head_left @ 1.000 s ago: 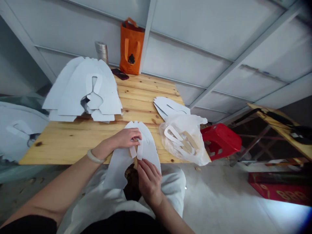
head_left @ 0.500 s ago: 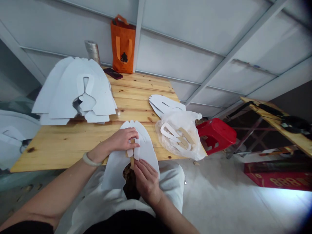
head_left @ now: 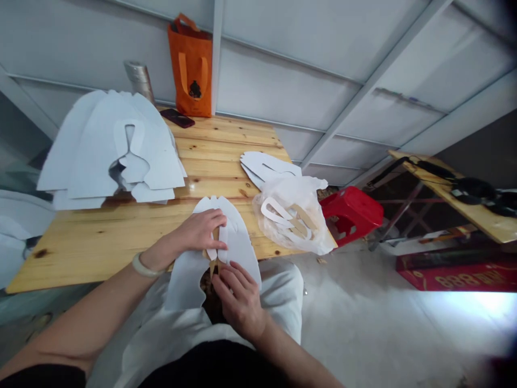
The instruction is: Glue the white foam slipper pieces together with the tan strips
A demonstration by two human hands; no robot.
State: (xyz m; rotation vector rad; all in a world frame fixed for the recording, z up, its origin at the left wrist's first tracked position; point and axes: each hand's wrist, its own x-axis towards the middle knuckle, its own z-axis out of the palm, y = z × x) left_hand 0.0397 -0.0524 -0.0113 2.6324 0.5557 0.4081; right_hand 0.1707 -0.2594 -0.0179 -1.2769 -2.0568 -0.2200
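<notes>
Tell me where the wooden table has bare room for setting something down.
The wooden table has its widest bare patch between the large white stack and small white stack, nearer than the phone. Another lies front-left, between the large stack and left forearm. It is crowded where the left hand and right hand touch the white cutout, and around the plastic bag.

Red box (head_left: 456, 268): large gold "888" on its side, followed by marks too blurred to read
Orange bag (head_left: 190, 75): a dark printed emblem, with a tiny line of possible lettering beneath, too small to read
</notes>
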